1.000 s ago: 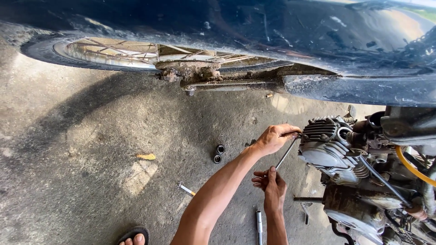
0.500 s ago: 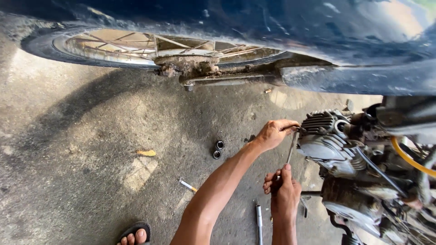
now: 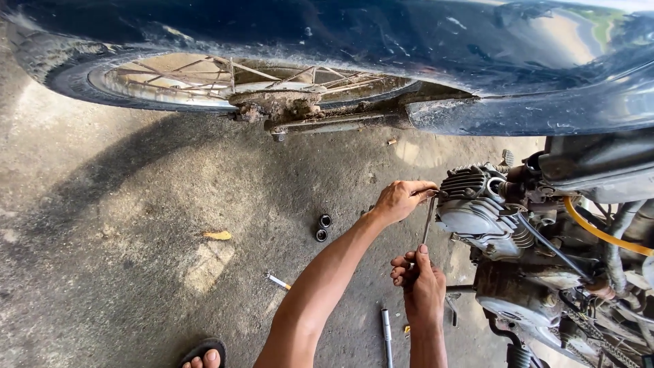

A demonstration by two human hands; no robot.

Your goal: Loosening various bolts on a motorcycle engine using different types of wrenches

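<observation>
Right of centre in the frame, a slim metal tool (image 3: 427,219) runs upward from my lower hand to the finned cylinder head of the motorcycle engine (image 3: 477,204), its top end meeting the left edge of the fins. My right hand (image 3: 419,283), at lower centre, is closed around the bottom of the tool, thumb laid along the shaft. My left hand (image 3: 402,199), just above it, has its fingers curled together, pinching the tool's upper end right where it touches the engine. So the tool lies between the two hands, held by both, tilted slightly off vertical. As I judge it, the work on this fastener is under way rather than finished: the tool is seated and gripped, the engine sits exposed, and I cannot tell whether anything at the tip has come loose. Outward from there, two small dark ring-shaped parts (image 3: 321,228) lie on the concrete floor (image 3: 122,272) left of the hands, well apart from them. A short white-and-orange stick (image 3: 278,281) lies lower left, a metal bar (image 3: 386,334) at bottom centre. A spoked wheel (image 3: 225,82) spans the upper frame, and a yellow hose (image 3: 603,232) curves at right.
</observation>
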